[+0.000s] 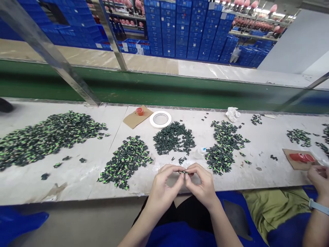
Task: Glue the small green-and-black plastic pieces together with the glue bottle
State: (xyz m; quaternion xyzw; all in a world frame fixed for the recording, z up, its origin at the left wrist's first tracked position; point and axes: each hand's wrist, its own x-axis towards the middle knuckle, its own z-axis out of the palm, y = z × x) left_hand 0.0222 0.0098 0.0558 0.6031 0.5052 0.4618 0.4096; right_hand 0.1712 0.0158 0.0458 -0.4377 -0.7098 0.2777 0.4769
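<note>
At the front edge of the table my left hand (167,181) and my right hand (202,181) meet, thumbs and fingertips pinched together. Between them is a small dark part with a bit of green (184,172), mostly covered by the fingers. Left of my hands lies a pile of small black-and-green parts (125,161). Straight ahead is a heap of tiny black pieces (172,137). To the right, another pile of black-and-green parts (222,151) spreads out, with a small clear bottle with a blue tip (199,152) beside it.
A large pile of black-and-green parts (46,137) covers the left. Farther back are a tape roll (151,120), a red cup (139,111) on cardboard (131,120), and crumpled tissue (232,114). A co-worker's hand (318,178) is at right, near red cups (301,157). Metal posts (84,91) rise behind.
</note>
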